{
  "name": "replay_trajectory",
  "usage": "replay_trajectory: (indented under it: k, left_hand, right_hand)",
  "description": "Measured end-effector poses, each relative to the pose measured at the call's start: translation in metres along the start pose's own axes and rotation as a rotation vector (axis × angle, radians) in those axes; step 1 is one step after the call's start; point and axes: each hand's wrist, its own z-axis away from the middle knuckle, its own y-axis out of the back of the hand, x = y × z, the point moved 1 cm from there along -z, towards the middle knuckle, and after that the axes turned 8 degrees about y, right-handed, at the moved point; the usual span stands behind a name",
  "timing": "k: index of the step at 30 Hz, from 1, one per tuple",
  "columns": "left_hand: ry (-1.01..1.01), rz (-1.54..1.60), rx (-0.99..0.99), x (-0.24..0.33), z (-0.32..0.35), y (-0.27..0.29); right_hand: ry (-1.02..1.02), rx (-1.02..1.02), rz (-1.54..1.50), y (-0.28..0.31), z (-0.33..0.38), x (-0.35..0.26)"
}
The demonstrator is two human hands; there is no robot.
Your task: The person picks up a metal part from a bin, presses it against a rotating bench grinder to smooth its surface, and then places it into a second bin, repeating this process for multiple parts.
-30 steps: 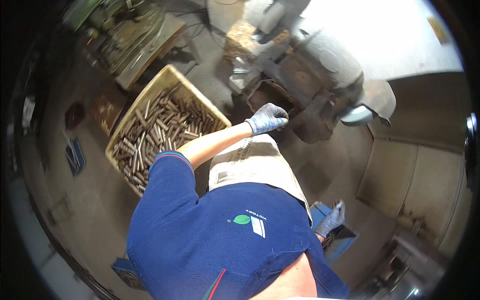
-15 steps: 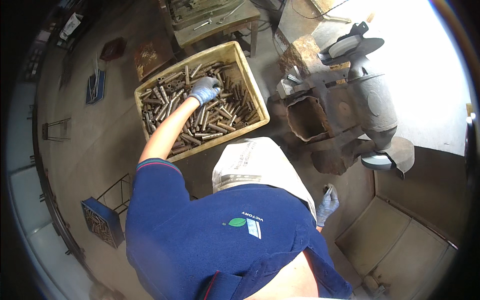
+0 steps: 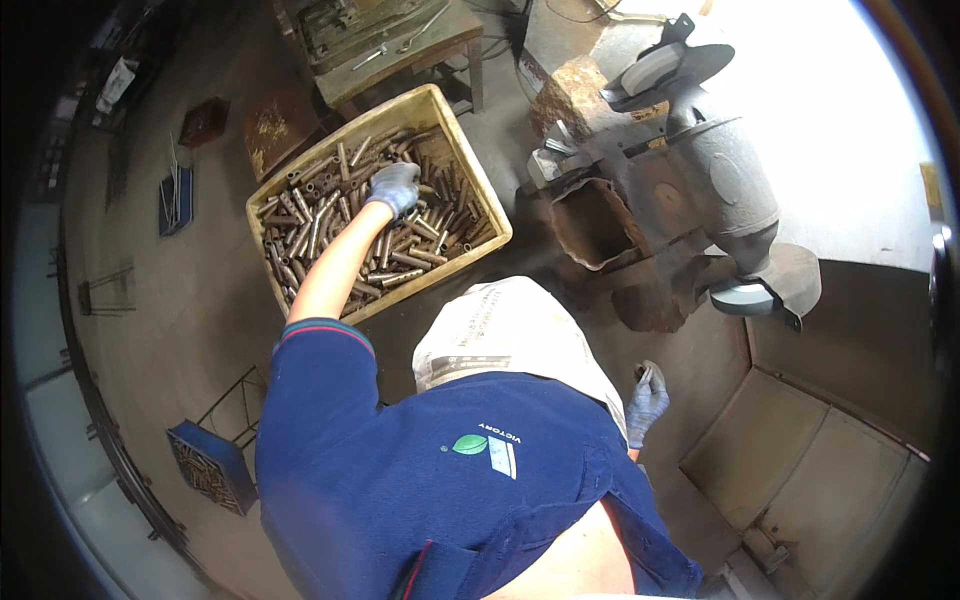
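Note:
A yellow plastic crate (image 3: 480,190) on the floor holds several short metal tubes (image 3: 320,225). My left hand (image 3: 394,187), in a grey-blue glove, reaches down into the crate and lies on the pile with its fingers curled; whether it grips a tube is hidden. My right hand (image 3: 648,402), also gloved, hangs by my right thigh, its fingers closed on a small grey metal piece (image 3: 647,374). A pale printed cloth (image 3: 510,335) covers my lap.
A bench grinder (image 3: 720,170) with grey wheels stands at the right, a rusty open box (image 3: 598,225) in front of it. A metal table (image 3: 400,45) stands beyond the crate. A blue box of parts (image 3: 208,465) lies lower left.
My left hand left the grinder and went left into the crate, where it stays on the tubes. My right hand has come down beside my thigh. The view turned left.

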Motion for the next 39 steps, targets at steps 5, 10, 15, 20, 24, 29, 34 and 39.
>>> replay_trajectory:
  k: [5, 10, 15, 20, 24, 29, 34, 39]
  left_hand:
    - [-0.120, 0.832, 0.164, 0.034, 0.025, 0.059]
    - [-0.276, 1.342, -0.311, 0.159, 0.055, 0.102]
    - [-0.601, 1.351, -0.605, 0.267, 0.074, 0.097]
    - [-0.388, 1.652, -1.215, 0.325, 0.094, 0.077]
    - [-0.285, 1.737, -1.511, 0.357, 0.111, 0.050]
    - [-0.384, 1.619, -1.448, 0.361, 0.109, 0.033]
    - [-0.500, 1.480, -1.635, 0.370, 0.117, 0.042]
    - [-0.502, 1.387, -1.840, 0.369, 0.121, 0.037]
  right_hand:
    - [0.151, 0.003, 0.001, 0.002, -0.004, -0.006]
    - [0.488, -0.088, 0.089, -0.043, -0.057, -0.094]
    - [0.660, -0.138, 0.097, -0.069, -0.079, -0.158]
    - [0.650, -0.069, 0.121, -0.057, -0.060, -0.160]
    - [0.699, -0.102, 0.285, -0.059, -0.055, -0.164]
    - [0.553, 0.151, 0.263, -0.046, -0.047, -0.150]
    - [0.424, 0.207, 0.042, -0.050, -0.041, -0.145]
    - [0.313, 0.235, -0.263, -0.053, -0.032, -0.132]
